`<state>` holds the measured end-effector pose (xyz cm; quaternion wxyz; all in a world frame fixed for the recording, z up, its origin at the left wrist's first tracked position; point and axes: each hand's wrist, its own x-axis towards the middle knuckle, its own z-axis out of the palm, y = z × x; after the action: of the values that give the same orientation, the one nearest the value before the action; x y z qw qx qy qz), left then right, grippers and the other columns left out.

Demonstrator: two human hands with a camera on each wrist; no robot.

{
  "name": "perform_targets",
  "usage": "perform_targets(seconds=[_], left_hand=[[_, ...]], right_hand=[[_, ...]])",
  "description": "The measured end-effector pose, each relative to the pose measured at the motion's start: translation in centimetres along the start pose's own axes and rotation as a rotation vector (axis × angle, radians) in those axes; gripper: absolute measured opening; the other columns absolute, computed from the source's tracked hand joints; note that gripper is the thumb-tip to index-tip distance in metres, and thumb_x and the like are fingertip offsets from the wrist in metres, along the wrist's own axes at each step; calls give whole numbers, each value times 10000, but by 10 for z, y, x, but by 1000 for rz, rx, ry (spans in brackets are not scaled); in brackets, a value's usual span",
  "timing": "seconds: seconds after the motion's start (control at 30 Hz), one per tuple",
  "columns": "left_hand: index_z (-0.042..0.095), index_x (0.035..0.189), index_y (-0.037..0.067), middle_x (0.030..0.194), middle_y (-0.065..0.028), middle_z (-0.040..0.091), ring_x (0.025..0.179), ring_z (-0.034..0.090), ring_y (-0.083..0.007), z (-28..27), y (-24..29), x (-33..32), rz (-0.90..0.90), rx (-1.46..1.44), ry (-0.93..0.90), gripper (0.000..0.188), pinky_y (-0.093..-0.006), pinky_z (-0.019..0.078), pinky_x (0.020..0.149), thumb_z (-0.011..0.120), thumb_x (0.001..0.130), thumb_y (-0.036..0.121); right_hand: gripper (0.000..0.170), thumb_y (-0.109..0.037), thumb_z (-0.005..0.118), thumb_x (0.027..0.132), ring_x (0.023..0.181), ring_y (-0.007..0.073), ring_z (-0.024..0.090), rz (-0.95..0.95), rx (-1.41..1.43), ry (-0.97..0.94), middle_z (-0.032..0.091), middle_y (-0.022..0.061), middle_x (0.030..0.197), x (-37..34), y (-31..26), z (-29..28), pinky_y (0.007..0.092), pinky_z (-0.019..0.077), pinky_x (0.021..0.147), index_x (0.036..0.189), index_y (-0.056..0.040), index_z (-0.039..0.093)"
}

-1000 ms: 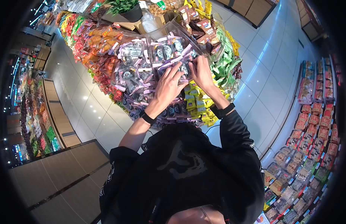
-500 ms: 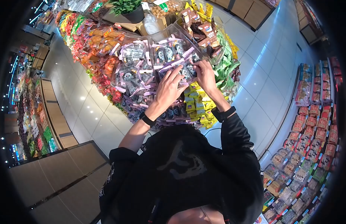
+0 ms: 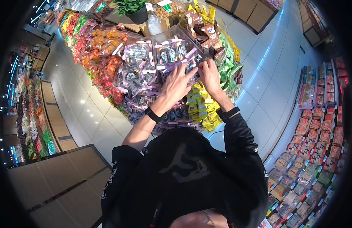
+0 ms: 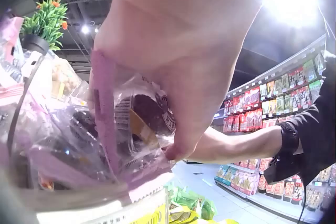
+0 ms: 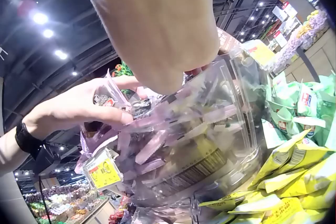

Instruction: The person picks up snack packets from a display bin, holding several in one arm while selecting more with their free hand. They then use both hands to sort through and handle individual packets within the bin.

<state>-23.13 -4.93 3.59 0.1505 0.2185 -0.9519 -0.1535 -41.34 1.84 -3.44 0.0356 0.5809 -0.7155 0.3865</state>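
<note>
In the head view both hands are over a clear bin of small transparent packets [image 3: 171,53] with purple edges and dark contents. My left hand [image 3: 176,86] is at the bin's near side. The right wrist view shows its thumb and fingers on either side of a clear, purple-edged packet [image 5: 103,99], holding it; dark pieces show through the film [image 4: 144,111] in the left wrist view. My right hand [image 3: 210,78] reaches down at the bin's right side, close beside the left. Its fingertips are hidden among the packets, so I cannot tell whether they hold one.
Yellow packets [image 3: 202,106] hang below the bin, with green packets [image 3: 227,68] to the right. Brown packets [image 3: 206,32] and a potted plant [image 3: 136,11] stand behind. A price tag [image 5: 102,172] is fixed to the bin's front. Stocked shelves [image 3: 316,136] line the right side.
My right hand has shifted slightly right along the bin. The left hand's fingers have spread, one now pointing toward the right hand.
</note>
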Motion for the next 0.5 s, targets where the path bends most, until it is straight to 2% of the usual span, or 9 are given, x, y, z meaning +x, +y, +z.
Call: perform_targets(seconds=[0.07, 0.2, 0.3, 0.33, 0.4, 0.43, 0.5], left_hand=[[542, 1480, 192, 1417, -246, 431, 1198, 532, -454, 5, 0, 4, 41, 123, -64, 805, -496, 556, 950, 846, 737, 141], [568, 1451, 156, 1429, -242, 419, 1205, 515, -480, 7, 5, 9, 2, 161, -144, 791, -535, 565, 930, 866, 718, 178], [591, 1423, 138, 1429, -242, 419, 1222, 505, -477, 9, 4, 7, -17, 161, -137, 762, -531, 566, 934, 870, 716, 188], [591, 1423, 138, 1429, -242, 419, 1222, 505, -477, 9, 5, 7, -15, 160, -139, 762, -531, 566, 934, 870, 716, 188], [601, 1387, 81, 1366, -204, 439, 1204, 498, -420, 11, 5, 7, -17, 172, -122, 737, -511, 569, 909, 869, 711, 198], [601, 1387, 81, 1366, -204, 439, 1204, 498, -420, 11, 4, 6, -15, 171, -124, 737, -511, 569, 909, 869, 711, 198], [610, 1378, 75, 1382, -209, 436, 1214, 497, -427, 10, 2, 5, -4, 158, -114, 730, -508, 575, 911, 870, 707, 197]], right_hand=[[278, -19, 721, 827, 970, 358, 595, -129, -67, 108, 595, 157, 1041, 1, -4, -8, 438, 509, 831, 1080, -21, 606], [346, 1, 700, 818, 1012, 358, 591, -162, -74, 132, 600, 147, 1097, 1, -1, -8, 440, 511, 868, 1153, -28, 619], [394, -31, 713, 821, 1030, 337, 581, -114, -98, 69, 587, 140, 1088, 1, 8, -8, 428, 499, 883, 1199, -24, 598], [399, -55, 721, 822, 1031, 331, 587, -118, -160, 19, 587, 136, 1082, 4, 7, -11, 425, 501, 883, 1199, -26, 595], [434, -124, 763, 823, 1038, 334, 598, -97, -273, -99, 588, 126, 1109, 12, 4, -18, 436, 504, 917, 1202, -30, 575], [434, -124, 763, 823, 1038, 334, 598, -94, -274, -98, 588, 126, 1109, 18, 1, -21, 436, 504, 917, 1202, -30, 575], [447, -129, 769, 814, 1042, 320, 597, -96, -400, -236, 575, 123, 1096, 26, -5, -24, 427, 498, 913, 1192, -43, 547]])
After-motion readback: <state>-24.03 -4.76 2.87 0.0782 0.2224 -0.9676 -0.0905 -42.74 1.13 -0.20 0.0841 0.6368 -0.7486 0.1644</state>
